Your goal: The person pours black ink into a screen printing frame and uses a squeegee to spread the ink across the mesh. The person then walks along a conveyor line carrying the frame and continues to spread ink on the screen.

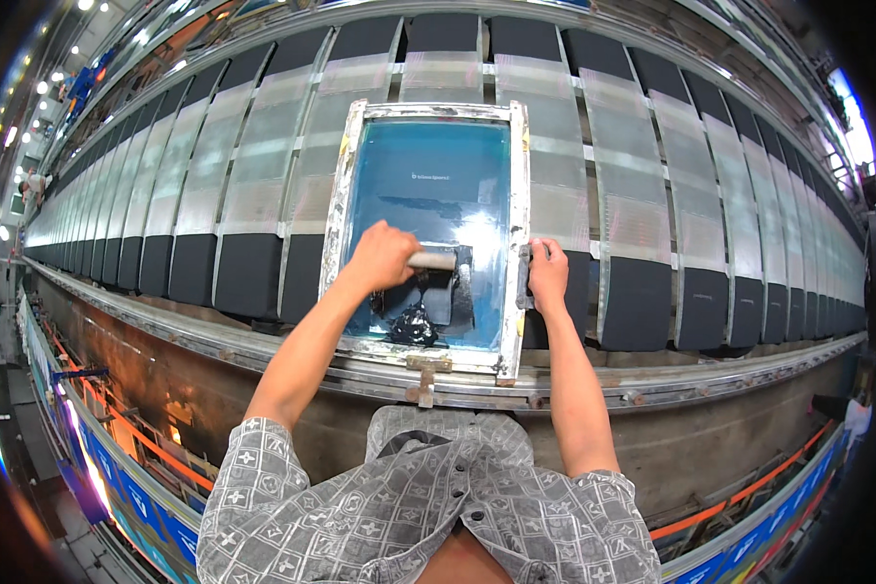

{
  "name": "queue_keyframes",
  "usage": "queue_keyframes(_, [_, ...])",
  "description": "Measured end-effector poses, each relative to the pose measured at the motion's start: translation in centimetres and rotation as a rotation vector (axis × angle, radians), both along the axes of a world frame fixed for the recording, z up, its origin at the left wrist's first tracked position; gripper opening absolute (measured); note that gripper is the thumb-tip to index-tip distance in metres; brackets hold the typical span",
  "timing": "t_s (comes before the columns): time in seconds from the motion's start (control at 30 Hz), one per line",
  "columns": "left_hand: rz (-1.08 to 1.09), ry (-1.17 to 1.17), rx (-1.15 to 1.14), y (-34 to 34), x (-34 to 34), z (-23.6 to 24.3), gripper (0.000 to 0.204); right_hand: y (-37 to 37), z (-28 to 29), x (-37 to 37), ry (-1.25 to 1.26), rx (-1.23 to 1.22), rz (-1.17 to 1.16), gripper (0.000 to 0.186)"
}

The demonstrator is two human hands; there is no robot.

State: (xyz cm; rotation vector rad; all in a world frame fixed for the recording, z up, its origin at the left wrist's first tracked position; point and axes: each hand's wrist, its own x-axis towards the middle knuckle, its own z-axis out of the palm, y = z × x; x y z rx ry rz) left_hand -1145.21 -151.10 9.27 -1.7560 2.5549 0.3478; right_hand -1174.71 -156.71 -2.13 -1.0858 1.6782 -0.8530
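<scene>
A screen-printing frame (521,185) with a white, ink-stained rim and a blue mesh (428,156) lies over the middle pallets. My left hand (384,256) is closed round the light handle of a squeegee (436,261) in the lower part of the mesh. Black ink (414,323) is pooled below that hand, and a dark smear lies beside the squeegee. The squeegee's blade is hard to tell from the ink. At the frame's right side, my right hand (547,271) grips the edge by a grey metal piece (526,276); its fingertips are partly hidden.
Long pallets (638,195) carrying dark fabric pieces (642,302) stretch in a row to both sides. A metal rail (633,384) runs along their near edge, with a rusty bracket (426,380) below the frame. Another person (34,185) stands at the far left.
</scene>
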Motion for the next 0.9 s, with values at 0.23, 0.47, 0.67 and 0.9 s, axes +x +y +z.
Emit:
queue_keyframes(0.23, [0.059,0.121,-0.286,9.7,-1.9,-3.1,0.055,-0.4,2.2,0.0,0.106,0.017,-0.023,0.030])
queue_keyframes(0.47, [0.106,0.133,-0.262,15.1,3.7,-0.5,0.060,0.6,4.5,6.4,-0.029,-0.090,-0.005,0.027])
queue_keyframes(0.67, [0.152,0.111,-0.113,16.0,14.2,0.4,0.049,4.3,2.6,17.8,-0.151,-0.083,0.007,0.025])
queue_keyframes(0.9, [0.097,0.126,0.000,15.2,16.7,-0.2,0.033,4.5,1.0,19.0,-0.008,-0.222,-0.019,0.020])
